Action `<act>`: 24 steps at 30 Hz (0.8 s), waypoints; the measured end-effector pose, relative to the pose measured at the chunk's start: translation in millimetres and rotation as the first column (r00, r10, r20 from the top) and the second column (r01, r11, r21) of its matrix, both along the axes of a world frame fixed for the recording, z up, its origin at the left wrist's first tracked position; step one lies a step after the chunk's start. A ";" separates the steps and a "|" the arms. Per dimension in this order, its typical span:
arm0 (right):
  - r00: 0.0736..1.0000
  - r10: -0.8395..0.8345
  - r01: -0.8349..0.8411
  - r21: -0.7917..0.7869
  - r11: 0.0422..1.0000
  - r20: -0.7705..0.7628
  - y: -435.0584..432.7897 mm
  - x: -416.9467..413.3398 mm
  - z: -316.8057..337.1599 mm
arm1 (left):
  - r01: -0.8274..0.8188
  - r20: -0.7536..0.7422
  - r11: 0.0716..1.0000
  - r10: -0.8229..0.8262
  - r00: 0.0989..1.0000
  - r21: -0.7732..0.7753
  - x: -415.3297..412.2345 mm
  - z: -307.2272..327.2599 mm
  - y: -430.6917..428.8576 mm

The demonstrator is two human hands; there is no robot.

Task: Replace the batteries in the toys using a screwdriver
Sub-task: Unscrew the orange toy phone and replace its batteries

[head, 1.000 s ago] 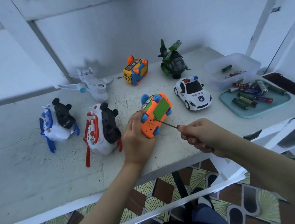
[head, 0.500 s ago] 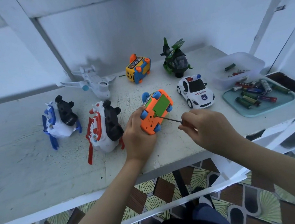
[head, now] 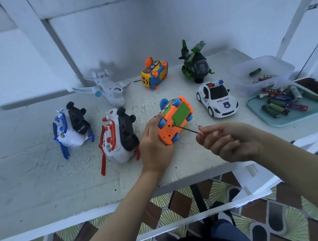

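Left hand (head: 154, 145) grips orange toy (head: 174, 122); right hand (head: 230, 141) holds screwdriver (head: 186, 128) against it.

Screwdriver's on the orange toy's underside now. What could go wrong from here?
1. The screwdriver meets the orange toy at a slant, so the tip might slip toward the left hand gripping the toy.
2. The toy rests tipped near the front edge of the table; a freed screw could roll off.

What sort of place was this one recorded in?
Probably a home or informal indoor spot, not a workshop: a worn white-painted table against a white wall, patterned floor tiles beneath it, and plastic toys beside a tray of loose batteries.
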State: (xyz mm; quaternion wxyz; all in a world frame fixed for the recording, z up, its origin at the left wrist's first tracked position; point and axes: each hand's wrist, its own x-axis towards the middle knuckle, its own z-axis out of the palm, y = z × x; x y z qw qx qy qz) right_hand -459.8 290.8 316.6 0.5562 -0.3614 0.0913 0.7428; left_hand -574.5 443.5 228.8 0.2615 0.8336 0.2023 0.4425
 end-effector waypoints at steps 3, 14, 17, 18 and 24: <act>0.995 0.024 -0.019 -0.051 0.999 0.100 0.5 1.8 3.1 | 0.004 0.007 1.000 -0.004 1.000 -0.021 0.1 -4.0 1.9; -0.318 0.314 -0.011 -0.335 0.942 0.895 13.9 -23.3 -3.8 | -0.004 0.021 0.998 0.005 1.000 -0.062 2.0 -8.1 5.3; -0.687 0.352 0.056 -0.436 0.898 0.636 13.7 -25.2 -5.9 | -0.008 0.017 0.996 0.010 1.000 -0.083 1.9 -9.6 6.8; -0.770 0.345 0.085 -0.449 0.889 0.537 12.7 -24.6 -6.2 | -0.007 0.020 0.997 0.009 1.000 -0.081 1.9 -9.7 7.0; -0.947 0.214 0.110 -0.382 0.917 0.240 8.4 -21.6 -7.3 | -0.013 0.017 0.997 0.014 1.000 -0.077 3.2 -7.0 6.0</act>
